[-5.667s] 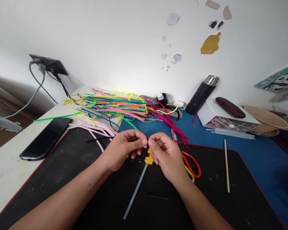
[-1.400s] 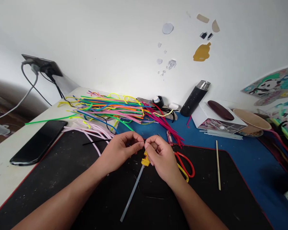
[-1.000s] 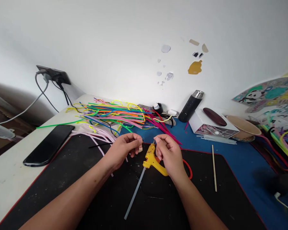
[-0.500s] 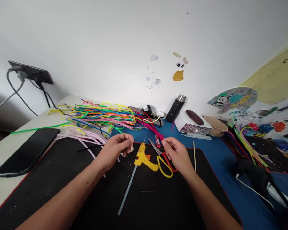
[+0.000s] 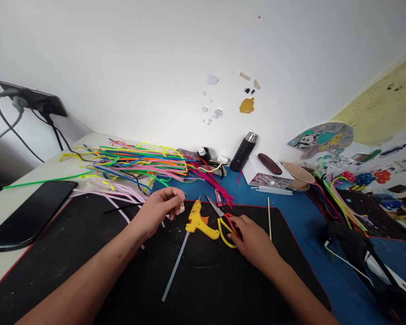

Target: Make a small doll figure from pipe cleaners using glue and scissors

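My left hand (image 5: 157,208) hovers over the black mat (image 5: 88,253) with its fingers pinched on a small white piece (image 5: 182,209). Just to its right lies a yellow glue gun (image 5: 199,221), a clear glue stick (image 5: 174,271) trailing from its back. My right hand (image 5: 254,240) rests low on the mat with its fingers closed on the red and yellow handles of the scissors (image 5: 224,221). The scissor blades point away from me toward the pipe cleaners.
A heap of coloured pipe cleaners (image 5: 142,160) lies at the back, a black phone (image 5: 27,212) at the left. A dark flask (image 5: 243,151), white box (image 5: 267,174), paper bowl (image 5: 297,174) and wooden stick (image 5: 269,219) stand on the blue mat (image 5: 301,216). A black corded tool (image 5: 353,239) lies at right.
My hands have parted from pinching together above the glue gun. The right hand dropped to the scissors' handles; the left kept the white piece. My view has swung to the right.
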Demonstrator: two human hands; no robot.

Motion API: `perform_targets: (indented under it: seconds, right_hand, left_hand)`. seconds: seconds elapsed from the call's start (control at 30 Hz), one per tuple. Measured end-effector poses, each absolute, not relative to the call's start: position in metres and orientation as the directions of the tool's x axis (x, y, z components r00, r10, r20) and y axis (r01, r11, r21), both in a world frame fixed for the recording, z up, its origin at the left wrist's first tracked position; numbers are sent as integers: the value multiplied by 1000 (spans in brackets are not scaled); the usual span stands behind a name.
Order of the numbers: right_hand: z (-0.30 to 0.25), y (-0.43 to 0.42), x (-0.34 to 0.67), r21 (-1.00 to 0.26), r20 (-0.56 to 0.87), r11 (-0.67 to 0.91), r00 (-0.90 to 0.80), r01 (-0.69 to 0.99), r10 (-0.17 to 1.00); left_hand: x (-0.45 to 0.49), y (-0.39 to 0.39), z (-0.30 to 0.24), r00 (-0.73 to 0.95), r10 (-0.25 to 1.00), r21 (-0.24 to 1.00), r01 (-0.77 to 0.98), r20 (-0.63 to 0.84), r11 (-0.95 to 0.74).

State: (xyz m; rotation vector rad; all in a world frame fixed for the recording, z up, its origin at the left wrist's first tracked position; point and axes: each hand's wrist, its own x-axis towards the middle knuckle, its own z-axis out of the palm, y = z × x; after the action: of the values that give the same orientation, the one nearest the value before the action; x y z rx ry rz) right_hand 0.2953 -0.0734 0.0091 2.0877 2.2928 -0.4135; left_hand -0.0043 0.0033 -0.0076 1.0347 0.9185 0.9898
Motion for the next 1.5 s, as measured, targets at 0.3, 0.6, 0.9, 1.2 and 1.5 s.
perform_targets:
  seconds: [0.3, 0.6, 0.9, 1.2, 1.5]
  right_hand:
    - [7, -68, 296, -183, -229, 60, -102, 981, 968]
    - [-2, -71, 306, -400, -255, -37, -73, 916, 964]
    - [13, -74, 282, -183, -290, 12, -66, 983, 955]
    - [3, -70, 294, -317, -258, -28, -58, 948, 965]
    - [-7, -76, 304, -698, -393, -273, -36, 662, 919]
  left_hand:
    - [-4, 1, -1, 281, 950, 960, -200, -136, 197]
    - [-4, 0, 3, 294, 946, 962, -189, -137, 198]
    - [-4, -1, 5, 293, 946, 970, -154, -138, 189]
    - [-4, -2, 7, 293, 946, 967, -163, -140, 194]
    - [-3, -2, 7, 294, 943, 963, -168, -154, 209]
